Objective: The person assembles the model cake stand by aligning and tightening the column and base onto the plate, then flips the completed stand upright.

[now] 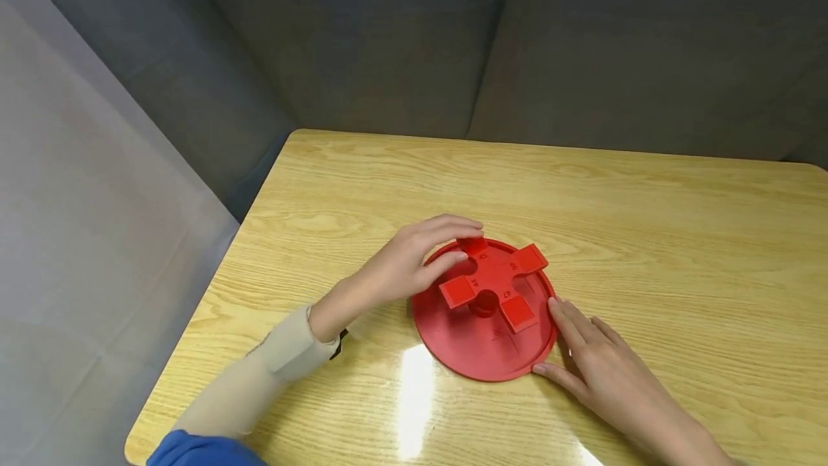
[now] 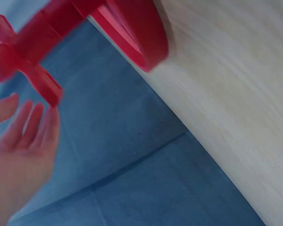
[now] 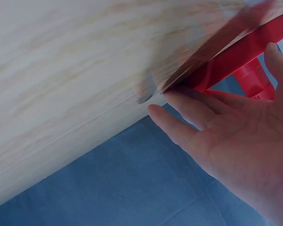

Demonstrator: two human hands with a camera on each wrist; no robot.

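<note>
A red round base with a raised rim stands on the table. Above it, on a central post, sits a red cross-shaped top whose arms end in raised square tabs and carry small numbers. My left hand reaches over the far left side of the cross, fingers and thumb spread around the far tab. In the left wrist view, the fingertips come up to the end of one arm; firm contact is unclear. My right hand rests against the base's right rim, thumb and fingers apart along its edge.
The wooden table has a glossy top with bright reflections near its front. Dark cloth hangs behind the far edge, and a pale grey cloth hangs on the left.
</note>
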